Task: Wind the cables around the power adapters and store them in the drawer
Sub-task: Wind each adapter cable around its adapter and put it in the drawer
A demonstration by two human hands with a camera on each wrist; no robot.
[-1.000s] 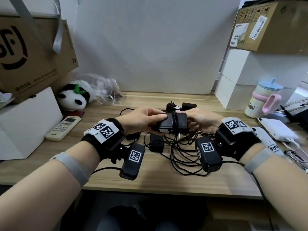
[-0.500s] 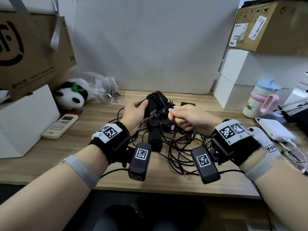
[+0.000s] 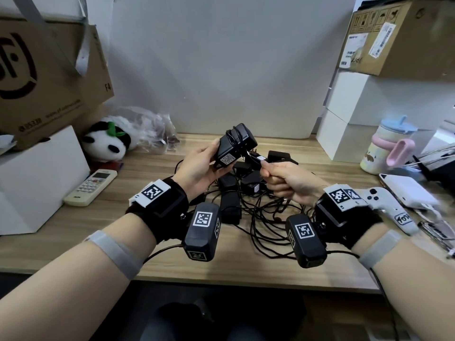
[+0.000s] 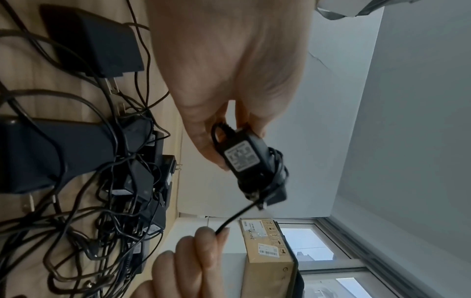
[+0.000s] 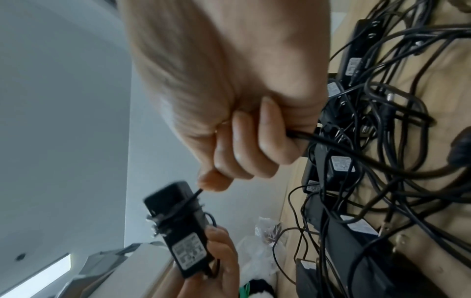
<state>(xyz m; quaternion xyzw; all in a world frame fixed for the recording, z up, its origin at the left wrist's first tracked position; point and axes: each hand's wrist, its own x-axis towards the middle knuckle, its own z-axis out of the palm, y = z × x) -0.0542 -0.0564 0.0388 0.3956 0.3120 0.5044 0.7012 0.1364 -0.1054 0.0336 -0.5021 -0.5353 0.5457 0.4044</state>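
Note:
My left hand (image 3: 202, 166) grips a black power adapter (image 3: 235, 146) (image 4: 251, 161) (image 5: 182, 227) above the desk, label side towards me, with several turns of its cable round the body. My right hand (image 3: 283, 179) is closed in a fist just to the right and pinches the free end of that cable (image 4: 235, 216) (image 5: 195, 194), which runs taut to the adapter. Below both hands lies a pile of black adapters (image 3: 242, 187) and tangled cables (image 3: 266, 225) on the wooden desk (image 3: 152, 215). No drawer is in view.
A white remote (image 3: 91, 187), a panda plush (image 3: 107, 143) and a white box (image 3: 37, 178) sit on the left. On the right stand white boxes (image 3: 344, 139), a lidded cup (image 3: 386, 146), a white power bank (image 3: 406, 189) and a white game controller (image 3: 391, 207).
The left hand has lifted the adapter up and away from me and tipped it onto its end. The right hand has gone from the adapter to pulling the cable's end out to the right.

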